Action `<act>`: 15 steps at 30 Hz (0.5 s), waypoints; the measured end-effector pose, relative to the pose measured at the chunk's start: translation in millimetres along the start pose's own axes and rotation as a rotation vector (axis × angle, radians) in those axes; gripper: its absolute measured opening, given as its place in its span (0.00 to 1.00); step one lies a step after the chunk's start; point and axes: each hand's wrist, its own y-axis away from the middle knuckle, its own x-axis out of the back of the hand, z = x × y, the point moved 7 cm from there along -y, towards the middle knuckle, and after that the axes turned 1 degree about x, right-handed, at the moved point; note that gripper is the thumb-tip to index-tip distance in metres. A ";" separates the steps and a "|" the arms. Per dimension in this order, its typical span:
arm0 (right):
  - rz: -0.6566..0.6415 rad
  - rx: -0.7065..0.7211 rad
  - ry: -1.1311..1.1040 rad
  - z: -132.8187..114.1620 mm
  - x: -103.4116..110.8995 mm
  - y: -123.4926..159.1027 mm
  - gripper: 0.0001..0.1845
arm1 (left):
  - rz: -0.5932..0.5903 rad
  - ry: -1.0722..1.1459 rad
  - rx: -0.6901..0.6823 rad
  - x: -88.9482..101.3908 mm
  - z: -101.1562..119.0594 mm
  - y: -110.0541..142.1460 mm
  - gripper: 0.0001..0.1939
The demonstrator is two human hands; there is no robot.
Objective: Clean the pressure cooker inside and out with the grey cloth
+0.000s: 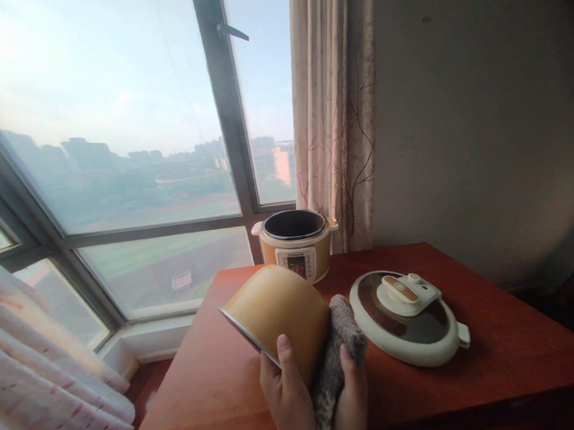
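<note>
A gold-coloured inner pot [282,311] is tipped on its side above the table, its rim facing down to the left. My left hand [290,394] grips it near the rim, thumb on the outer wall. My right hand [349,394] is closed on a grey cloth [339,340], which presses against the pot's base. Behind them stands the pressure cooker body [296,250], uncovered, with a dark inside and a control panel in front. To the right lies its round white lid [405,318], handle upward. The inside of the tipped pot is hidden from me.
All this is on a reddish-brown wooden table [496,358]. A large window [132,120] is at the left and back, with a curtain [336,110] behind the cooker and another curtain [49,362] at the lower left. A grey wall [470,135] rises on the right.
</note>
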 end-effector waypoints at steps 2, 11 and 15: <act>0.012 0.195 0.302 -25.1 -4.5 6.5 0.31 | -0.156 -0.065 -0.056 -10.6 6.6 -2.0 0.24; -0.438 0.911 1.187 -137.4 -106.1 17.3 0.35 | -0.523 -0.230 -0.217 -8.9 14.1 -9.4 0.21; -0.509 0.821 1.238 -160.5 -123.4 -4.5 0.33 | -0.683 -0.387 -0.265 -6.7 16.9 -4.5 0.16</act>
